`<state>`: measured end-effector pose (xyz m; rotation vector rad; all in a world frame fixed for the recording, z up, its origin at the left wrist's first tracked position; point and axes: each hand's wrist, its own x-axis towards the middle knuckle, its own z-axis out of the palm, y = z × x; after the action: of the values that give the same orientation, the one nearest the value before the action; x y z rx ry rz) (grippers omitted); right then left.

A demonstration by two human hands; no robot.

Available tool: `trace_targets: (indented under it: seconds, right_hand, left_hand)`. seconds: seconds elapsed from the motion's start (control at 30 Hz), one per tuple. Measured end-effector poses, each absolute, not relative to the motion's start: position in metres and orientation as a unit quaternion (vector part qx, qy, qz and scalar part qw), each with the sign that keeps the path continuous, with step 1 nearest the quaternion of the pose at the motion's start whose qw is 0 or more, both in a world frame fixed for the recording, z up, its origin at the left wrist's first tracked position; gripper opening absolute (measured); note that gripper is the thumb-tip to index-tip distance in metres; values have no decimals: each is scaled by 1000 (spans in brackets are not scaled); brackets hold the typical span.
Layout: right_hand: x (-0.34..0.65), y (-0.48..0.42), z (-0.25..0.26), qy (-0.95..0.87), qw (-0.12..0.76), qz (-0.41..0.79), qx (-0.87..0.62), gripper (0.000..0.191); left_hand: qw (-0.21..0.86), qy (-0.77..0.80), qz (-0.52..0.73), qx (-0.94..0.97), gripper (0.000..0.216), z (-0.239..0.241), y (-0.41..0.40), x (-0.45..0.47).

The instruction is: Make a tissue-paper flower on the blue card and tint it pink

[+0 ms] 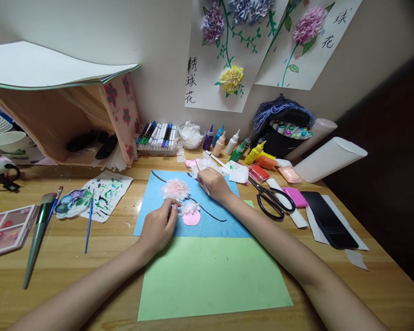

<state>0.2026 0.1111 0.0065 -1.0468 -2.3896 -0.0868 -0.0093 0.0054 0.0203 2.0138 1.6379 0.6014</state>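
Left hand (158, 225) on blue paper (227, 225), fingertips pinching left edge of tissue tuft (191, 208). Right hand (212, 184) just beyond tuft, closed round thin stick (197, 168).

Both hands reach forward, left hand (158, 225) curled, right hand (212, 183) pinching.

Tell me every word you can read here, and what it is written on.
"绣球花": painted down the left poster on the wall.
"球花": on the right poster; anything above is cut off.
Marker pens and paper cup: print too small or blurred to read.
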Motion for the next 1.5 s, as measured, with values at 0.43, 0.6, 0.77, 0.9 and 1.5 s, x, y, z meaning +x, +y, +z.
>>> trace_targets:
  seconds: [0.43,0.6,0.77,0.9,1.5]
  right_hand:
    - [217,23,38,-718,476,313,-400,11]
    - [223,0,25,-707,422,419,-383,10]
    - [226,1,19,-685,424,434,-404,12]
    - [231,-1,16,-667,468,391,-429,21]
    - [226,-1,8,-685,463,338,-449,9]
  left_hand:
    - [214,506,285,785,33,19,-4,-7]
    - [288,480,256,788,37,27,-12,7]
    - [339,527,252,738,26,34,-9,23]
    - [334,568,257,707,24,32,-6,28]
    - [274,509,263,773,23,17,-9,28]
